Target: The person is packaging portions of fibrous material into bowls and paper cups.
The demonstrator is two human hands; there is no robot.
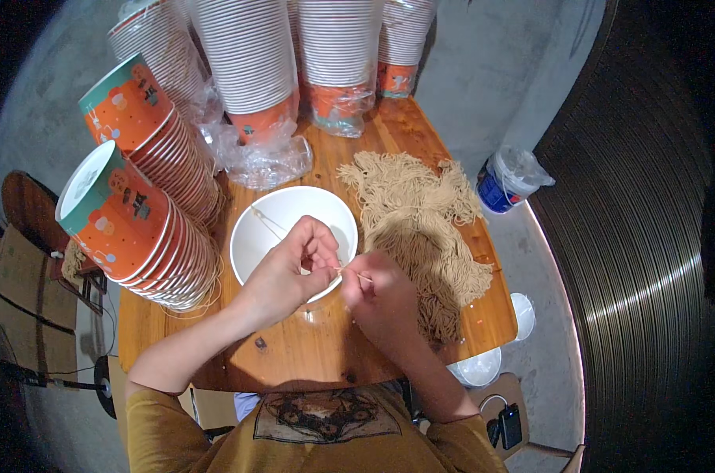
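Note:
A white paper tub (243,251) stands on the wooden table with its open mouth up. A thin pale string (271,224) crosses the inside of the tub from its far left wall toward my fingers. Over the tub's near right side, my left hand (294,268) is closed in a pinch on the string. My right hand (382,298) is just to its right, thumb and fingers closed on the same string. A short piece of string shows between the two pinches. Whether it is knotted there, I cannot tell.
Stacked orange-and-green tubs (129,213) lean at the left. Plastic-wrapped tub stacks (251,55) line the back, with a crumpled clear bag (271,164) beside them. Right of the tub lies a beige yarn pile (420,213). A blue bucket (499,185) stands beyond the table's right edge.

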